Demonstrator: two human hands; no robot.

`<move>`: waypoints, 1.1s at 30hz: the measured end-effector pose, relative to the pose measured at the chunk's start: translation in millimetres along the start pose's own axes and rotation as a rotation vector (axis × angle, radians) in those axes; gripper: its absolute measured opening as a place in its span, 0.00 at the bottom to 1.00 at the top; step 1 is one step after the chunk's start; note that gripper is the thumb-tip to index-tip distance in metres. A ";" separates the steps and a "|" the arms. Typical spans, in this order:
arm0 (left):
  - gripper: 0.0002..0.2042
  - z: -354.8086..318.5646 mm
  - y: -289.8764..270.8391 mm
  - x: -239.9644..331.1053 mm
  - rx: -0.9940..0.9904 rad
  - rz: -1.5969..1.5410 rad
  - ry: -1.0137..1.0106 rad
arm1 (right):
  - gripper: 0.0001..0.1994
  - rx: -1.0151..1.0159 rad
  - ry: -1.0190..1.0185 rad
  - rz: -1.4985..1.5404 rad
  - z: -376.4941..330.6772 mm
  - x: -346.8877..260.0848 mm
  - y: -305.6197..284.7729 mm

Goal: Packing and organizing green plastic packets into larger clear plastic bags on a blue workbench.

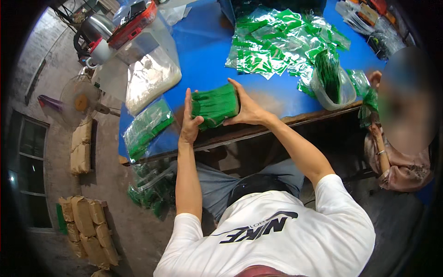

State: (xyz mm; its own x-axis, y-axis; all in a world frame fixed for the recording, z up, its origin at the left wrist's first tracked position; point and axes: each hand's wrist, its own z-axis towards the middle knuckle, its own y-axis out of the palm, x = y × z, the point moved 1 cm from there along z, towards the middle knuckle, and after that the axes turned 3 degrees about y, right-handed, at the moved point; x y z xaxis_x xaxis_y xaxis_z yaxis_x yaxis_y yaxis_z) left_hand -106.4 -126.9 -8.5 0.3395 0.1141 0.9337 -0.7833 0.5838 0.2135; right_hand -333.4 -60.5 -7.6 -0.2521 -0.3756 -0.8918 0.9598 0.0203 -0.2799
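Observation:
Between my two hands is a thick block of green material (214,104), its pleated front looking like many thin layers pressed together. My left hand (188,121) presses flat along its left side. On the opposite end my right hand (249,107) is wrapped round it, thumb and fingers apart at the near and far edges. The block is held over the near edge of the blue table (198,51). Close to my left hand lies a clear bag with green contents (148,129).
Many clear packets with green contents (272,44) spread over the far table. A clear tub (348,94) holds green material at right, beside another person (401,166). Clear plastic bags (152,76), a kettle (98,25) and a fan (80,100) are at left. Brown parcels (85,226) stand beyond.

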 end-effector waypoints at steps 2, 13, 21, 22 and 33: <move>0.66 2.0 5.7 -0.5 -0.028 0.050 -0.006 | 0.69 -0.075 0.065 -0.011 -1.4 1.1 -2.3; 0.45 47.5 14.8 57.8 -0.004 0.790 0.179 | 0.65 -0.044 0.066 0.005 -0.1 3.7 -5.7; 0.17 85.8 59.5 70.3 -0.443 0.988 -0.027 | 0.64 0.006 0.011 0.049 -3.6 12.5 -1.8; 0.14 82.7 60.3 74.3 -0.381 1.047 0.214 | 0.64 0.012 0.014 0.053 -2.8 9.6 -0.9; 0.04 74.8 88.2 85.8 -0.280 1.220 0.341 | 0.64 0.015 -0.012 -0.031 -5.0 5.5 -4.4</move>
State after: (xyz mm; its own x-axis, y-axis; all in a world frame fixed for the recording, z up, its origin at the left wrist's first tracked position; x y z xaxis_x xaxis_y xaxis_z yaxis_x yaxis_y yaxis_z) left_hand -185.4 -125.7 112.0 -0.3645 0.8616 0.3533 -0.5581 0.1016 -0.8235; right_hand -339.6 -58.1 -13.0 -0.2808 -0.3867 -0.8784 0.9532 -0.0058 -0.3022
